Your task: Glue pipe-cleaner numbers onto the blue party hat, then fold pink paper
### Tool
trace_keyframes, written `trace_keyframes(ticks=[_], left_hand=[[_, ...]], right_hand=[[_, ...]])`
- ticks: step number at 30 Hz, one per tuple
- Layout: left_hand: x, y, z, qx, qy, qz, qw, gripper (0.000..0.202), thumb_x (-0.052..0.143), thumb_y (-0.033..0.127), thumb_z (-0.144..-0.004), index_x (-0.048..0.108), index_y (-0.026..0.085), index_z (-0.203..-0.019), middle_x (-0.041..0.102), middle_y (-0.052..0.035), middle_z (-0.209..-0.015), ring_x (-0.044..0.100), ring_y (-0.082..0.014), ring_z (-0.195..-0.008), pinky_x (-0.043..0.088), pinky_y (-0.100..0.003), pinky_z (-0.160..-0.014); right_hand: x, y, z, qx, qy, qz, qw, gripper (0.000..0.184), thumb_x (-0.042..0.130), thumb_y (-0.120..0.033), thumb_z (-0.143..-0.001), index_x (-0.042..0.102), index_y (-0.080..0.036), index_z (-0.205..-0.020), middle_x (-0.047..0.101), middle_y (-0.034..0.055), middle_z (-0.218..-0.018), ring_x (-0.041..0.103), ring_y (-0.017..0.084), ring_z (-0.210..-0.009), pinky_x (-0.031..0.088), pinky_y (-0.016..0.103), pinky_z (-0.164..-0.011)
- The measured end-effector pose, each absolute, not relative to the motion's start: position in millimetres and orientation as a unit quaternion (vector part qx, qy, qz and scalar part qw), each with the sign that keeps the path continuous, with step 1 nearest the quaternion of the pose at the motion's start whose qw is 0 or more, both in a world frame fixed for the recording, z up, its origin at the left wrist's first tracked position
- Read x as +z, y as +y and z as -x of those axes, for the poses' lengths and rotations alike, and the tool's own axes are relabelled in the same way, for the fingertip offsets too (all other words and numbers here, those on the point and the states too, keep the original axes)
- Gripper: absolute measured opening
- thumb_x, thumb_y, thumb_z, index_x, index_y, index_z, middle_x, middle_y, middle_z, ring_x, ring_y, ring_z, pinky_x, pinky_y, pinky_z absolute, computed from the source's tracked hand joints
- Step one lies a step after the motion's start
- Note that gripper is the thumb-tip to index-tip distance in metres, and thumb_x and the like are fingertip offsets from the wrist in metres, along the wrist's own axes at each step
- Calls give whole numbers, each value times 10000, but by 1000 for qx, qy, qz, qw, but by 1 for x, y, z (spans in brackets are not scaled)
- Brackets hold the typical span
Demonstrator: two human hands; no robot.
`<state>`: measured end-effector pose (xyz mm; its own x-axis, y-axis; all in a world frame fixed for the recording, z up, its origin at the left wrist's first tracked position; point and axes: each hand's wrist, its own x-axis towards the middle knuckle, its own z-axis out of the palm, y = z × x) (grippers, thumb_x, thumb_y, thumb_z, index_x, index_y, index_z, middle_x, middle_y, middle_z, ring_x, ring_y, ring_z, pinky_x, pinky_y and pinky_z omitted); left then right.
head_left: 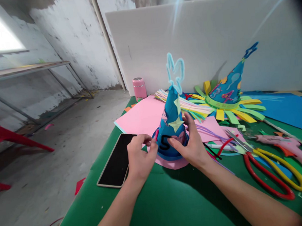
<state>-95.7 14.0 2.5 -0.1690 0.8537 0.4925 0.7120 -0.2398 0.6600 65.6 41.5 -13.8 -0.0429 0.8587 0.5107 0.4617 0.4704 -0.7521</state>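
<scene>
A blue cone party hat (168,108) stands upright in front of me on the green table. It carries a black number 5 (164,142), a pale green star (176,124) and a light blue pipe-cleaner shape (175,71) at its tip. My right hand (195,145) holds the hat's right side, thumb on the front and fingers behind. At the hat's lower left, by a small pink piece, my left hand (142,156) is closed in a pinch; what lies between its fingertips is hidden. Pink paper shows under the brim.
A phone (115,162) lies left of the hat. To the right are scissors (249,150), a pink glue gun (284,141) and pipe cleaners (193,105). A second decorated hat (227,85) and a pink bottle (139,89) stand farther back, before a white board (203,39).
</scene>
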Motion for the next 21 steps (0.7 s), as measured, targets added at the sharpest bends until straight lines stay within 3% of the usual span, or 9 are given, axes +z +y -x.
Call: trace_keyframes(ticks=[2, 4, 6, 9, 15, 21], left_hand=[[7, 21, 105, 452, 610, -643, 103, 126, 555, 311, -716, 537, 191, -750, 585, -15, -725, 546, -164, -706, 425, -300, -630], [12, 30, 112, 428, 603, -661, 130, 320, 622, 377, -664, 536, 192, -911, 603, -51, -891, 551, -193, -820, 436, -316, -662], [17, 39, 117, 400, 590, -678, 176, 476, 648, 403, -637, 499, 196, -1040, 564, -89, -1074, 532, -218, -926, 445, -330, -683], [22, 50, 121, 372, 561, -697, 246, 558, 650, 412, -638, 467, 210, -1125, 495, -109, -1213, 500, -239, -1017, 452, -341, -707], [19, 62, 121, 364, 496, -734, 287, 613, 671, 394, -629, 445, 230, -1175, 511, -109, -1209, 500, -246, -1047, 421, -374, -796], [11, 66, 119, 381, 467, -735, 310, 591, 650, 350, -665, 414, 232, -1194, 573, -102, -1128, 513, -242, -1054, 414, -354, -783]], right_hand=[[-14, 42, -66, 200, -693, 476, 503, 849, 623, -338, -678, 134, -195, -1357, 370, 130, -1305, 341, 276, -1206, 310, 468, -961], [-14, 42, -66, 201, -692, 477, 503, 845, 624, -338, -677, 140, -196, -1355, 368, 126, -1307, 341, 275, -1207, 310, 465, -963], [-15, 42, -66, 201, -692, 476, 505, 849, 627, -339, -673, 140, -194, -1354, 368, 127, -1307, 338, 273, -1210, 306, 466, -966], [-15, 42, -66, 202, -693, 473, 505, 849, 624, -342, -676, 134, -195, -1354, 366, 129, -1308, 334, 273, -1214, 298, 474, -971], [-14, 42, -65, 202, -693, 476, 503, 850, 623, -334, -678, 132, -182, -1355, 366, 125, -1307, 329, 268, -1218, 297, 458, -981], [-14, 43, -65, 200, -695, 472, 504, 836, 618, -344, -683, 140, -186, -1351, 365, 125, -1309, 332, 268, -1217, 303, 458, -978]])
